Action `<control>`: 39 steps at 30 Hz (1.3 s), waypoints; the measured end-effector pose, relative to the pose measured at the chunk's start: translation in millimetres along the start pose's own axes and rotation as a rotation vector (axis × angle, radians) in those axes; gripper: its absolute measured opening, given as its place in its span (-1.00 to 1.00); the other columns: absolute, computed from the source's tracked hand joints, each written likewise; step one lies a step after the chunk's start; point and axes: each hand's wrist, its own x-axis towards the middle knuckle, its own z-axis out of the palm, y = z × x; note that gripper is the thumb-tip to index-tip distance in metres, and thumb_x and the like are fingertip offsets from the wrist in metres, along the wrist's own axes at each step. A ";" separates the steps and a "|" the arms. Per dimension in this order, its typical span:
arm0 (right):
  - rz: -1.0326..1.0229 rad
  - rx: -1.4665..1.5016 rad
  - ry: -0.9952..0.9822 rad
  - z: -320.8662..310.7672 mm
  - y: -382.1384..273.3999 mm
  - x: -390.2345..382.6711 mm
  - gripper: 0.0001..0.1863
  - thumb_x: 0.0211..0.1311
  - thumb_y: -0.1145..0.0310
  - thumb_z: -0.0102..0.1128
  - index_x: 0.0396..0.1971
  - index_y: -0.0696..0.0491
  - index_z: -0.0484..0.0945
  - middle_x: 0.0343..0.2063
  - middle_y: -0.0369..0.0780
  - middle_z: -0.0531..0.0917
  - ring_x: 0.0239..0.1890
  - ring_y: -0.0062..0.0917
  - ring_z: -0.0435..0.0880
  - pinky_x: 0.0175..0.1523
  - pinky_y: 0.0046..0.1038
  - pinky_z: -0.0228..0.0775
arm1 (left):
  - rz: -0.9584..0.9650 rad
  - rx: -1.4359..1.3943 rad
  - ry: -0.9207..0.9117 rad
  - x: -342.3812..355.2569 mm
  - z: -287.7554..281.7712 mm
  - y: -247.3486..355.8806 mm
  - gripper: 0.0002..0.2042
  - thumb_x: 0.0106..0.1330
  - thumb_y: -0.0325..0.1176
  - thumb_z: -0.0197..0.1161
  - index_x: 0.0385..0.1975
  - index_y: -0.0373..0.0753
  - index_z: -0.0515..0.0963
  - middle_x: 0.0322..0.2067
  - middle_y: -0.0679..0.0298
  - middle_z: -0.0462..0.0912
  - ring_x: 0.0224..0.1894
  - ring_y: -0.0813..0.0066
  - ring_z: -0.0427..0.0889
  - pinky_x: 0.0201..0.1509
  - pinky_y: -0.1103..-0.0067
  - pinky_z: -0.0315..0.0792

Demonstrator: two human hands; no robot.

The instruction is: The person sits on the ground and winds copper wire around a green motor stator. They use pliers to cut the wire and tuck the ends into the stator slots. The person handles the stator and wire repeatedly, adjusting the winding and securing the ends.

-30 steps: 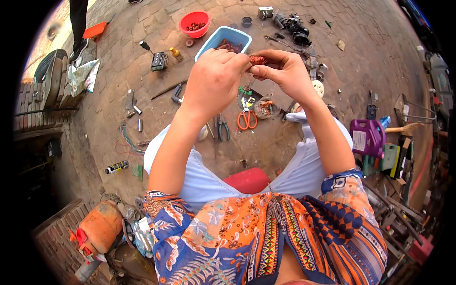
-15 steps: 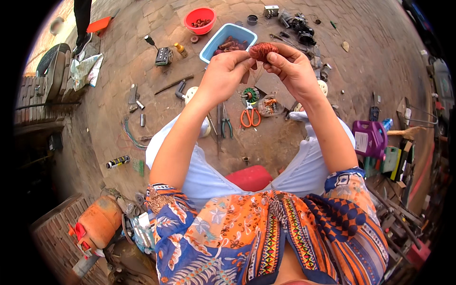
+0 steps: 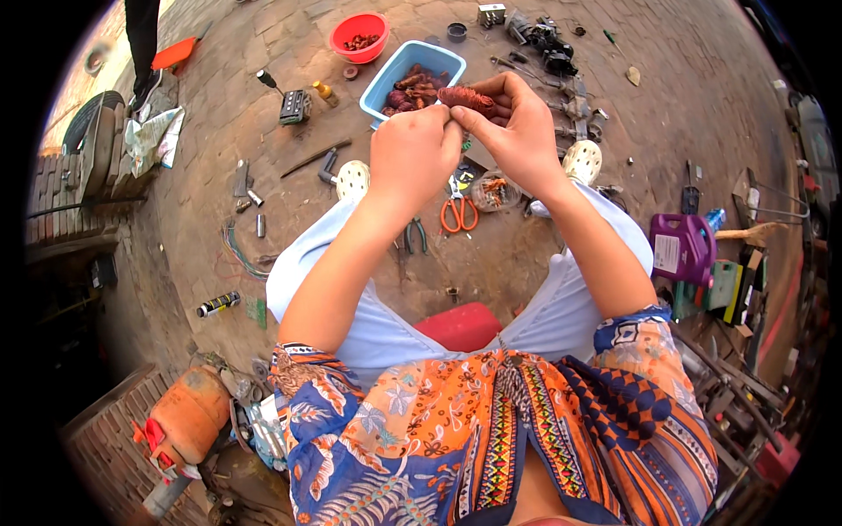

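Observation:
A bundle of reddish copper wire (image 3: 467, 97) is held in front of me, just above the near right side of a light blue basin (image 3: 372, 96). My right hand (image 3: 519, 131) is closed around it, thumb below and fingers over the far side. Right beside the bundle's near end, my left hand (image 3: 412, 151) is closed in a pinch; what lies between its fingertips is hidden. More reddish-brown wire bundles (image 3: 410, 95) lie in the basin.
Orange-handled scissors (image 3: 458, 216), pliers (image 3: 416, 235) and a clear tub of small parts (image 3: 496, 191) lie between my feet. A red bowl (image 3: 358, 54) stands beyond the basin. Metal parts (image 3: 558, 60) lie far right. A purple jug (image 3: 681, 250) stands at my right.
Both hands have moved slightly, and the wire bundle has shifted left and a little down. The left hand has turned, its back now up. The basin's contents show more.

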 end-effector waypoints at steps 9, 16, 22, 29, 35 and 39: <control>0.088 0.115 0.012 -7.5 0.3 5.1 -0.64 0.11 0.38 0.35 -0.26 0.30 0.42 -0.36 -0.07 0.68 -0.36 -0.56 0.69 -0.30 -0.54 0.55 | -0.225 -0.629 -0.186 12.6 -11.1 9.4 -0.83 0.25 -0.42 0.17 -0.33 -0.41 0.62 -0.57 0.26 0.68 -0.50 0.59 0.66 -0.46 0.66 0.47; 0.321 0.342 -0.005 -13.0 -6.0 9.0 -0.63 0.15 0.33 0.33 -0.20 0.29 0.44 -0.39 -0.16 0.65 -0.45 -0.65 0.60 -0.33 -0.58 0.50 | -0.102 -0.307 0.050 7.9 -5.3 2.1 -0.84 0.15 -0.34 0.25 -0.33 -0.25 0.65 -0.57 0.25 0.67 -0.59 0.50 0.65 -0.46 0.60 0.47; 0.512 0.636 -0.043 -19.7 1.0 7.3 -0.63 0.18 0.23 0.32 -0.18 0.21 0.51 -0.40 -0.34 0.59 -0.45 -0.77 0.51 -0.29 -0.66 0.43 | 0.008 -0.423 0.099 8.9 -9.8 -0.7 -0.64 0.05 -0.41 0.37 -0.10 -0.22 0.55 -0.34 0.27 0.65 -0.51 0.52 0.59 -0.42 0.61 0.46; 0.550 0.836 -0.176 -23.4 -0.6 7.0 -0.66 0.23 0.20 0.27 -0.17 0.16 0.52 -0.43 -0.40 0.57 -0.50 -0.82 0.42 -0.37 -0.73 0.31 | 0.114 -0.504 0.032 16.4 -15.8 -9.8 -0.57 0.07 -0.51 0.36 0.01 -0.21 0.54 -0.02 0.25 0.54 -0.22 0.60 0.60 -0.26 0.68 0.51; 0.533 0.813 -0.298 -19.4 -5.8 5.3 -0.70 0.26 0.20 0.24 -0.19 0.13 0.52 -0.48 -0.44 0.52 -0.52 -0.84 0.39 -0.40 -0.73 0.27 | -0.020 -0.663 -0.109 18.9 -20.0 -14.6 -0.61 0.13 -0.50 0.33 0.01 -0.25 0.54 -0.04 0.27 0.56 -0.07 0.55 0.58 -0.04 0.60 0.49; 0.563 0.870 -0.304 -17.8 -6.3 2.9 -0.70 0.25 0.21 0.24 -0.19 0.12 0.52 -0.46 -0.43 0.53 -0.51 -0.85 0.39 -0.41 -0.73 0.26 | 0.007 -0.800 -0.191 20.5 -23.5 -14.9 -0.63 0.20 -0.54 0.26 0.04 -0.30 0.52 -0.02 0.25 0.55 -0.02 0.51 0.55 0.06 0.58 0.45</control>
